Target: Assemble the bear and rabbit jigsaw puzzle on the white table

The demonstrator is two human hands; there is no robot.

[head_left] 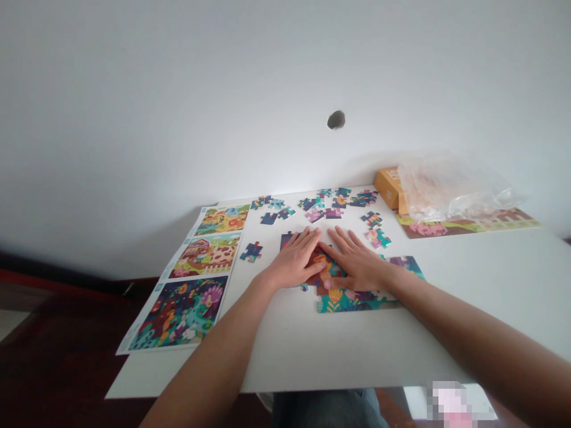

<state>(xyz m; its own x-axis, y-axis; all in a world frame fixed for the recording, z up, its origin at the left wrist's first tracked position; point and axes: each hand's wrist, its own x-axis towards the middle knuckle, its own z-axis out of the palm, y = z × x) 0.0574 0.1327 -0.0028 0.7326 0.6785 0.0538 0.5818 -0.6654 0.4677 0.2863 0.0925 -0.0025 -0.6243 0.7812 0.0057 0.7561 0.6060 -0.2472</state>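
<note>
Both hands lie flat on a partly joined jigsaw puzzle (357, 302) in the middle of the white table. My left hand (294, 258) covers its upper left part, fingers stretched out and pointing away from me. Over the middle rests my right hand (359, 264), its fingers spread and its thumb near the left thumb. Much of the picture beneath the palms is hidden. A loose dark blue puzzle piece (252, 252) lies to the left of my left hand. Beyond my right fingertips are more loose pieces (378, 238), pink and teal.
Several loose puzzle pieces (316, 214) are scattered toward the wall. On the left, a sheet with three pictures (205, 257) overhangs the table edge. At the back right, an orange box (387, 187) and a clear plastic bag (455, 187) stand by a farm-scene puzzle (482, 224).
</note>
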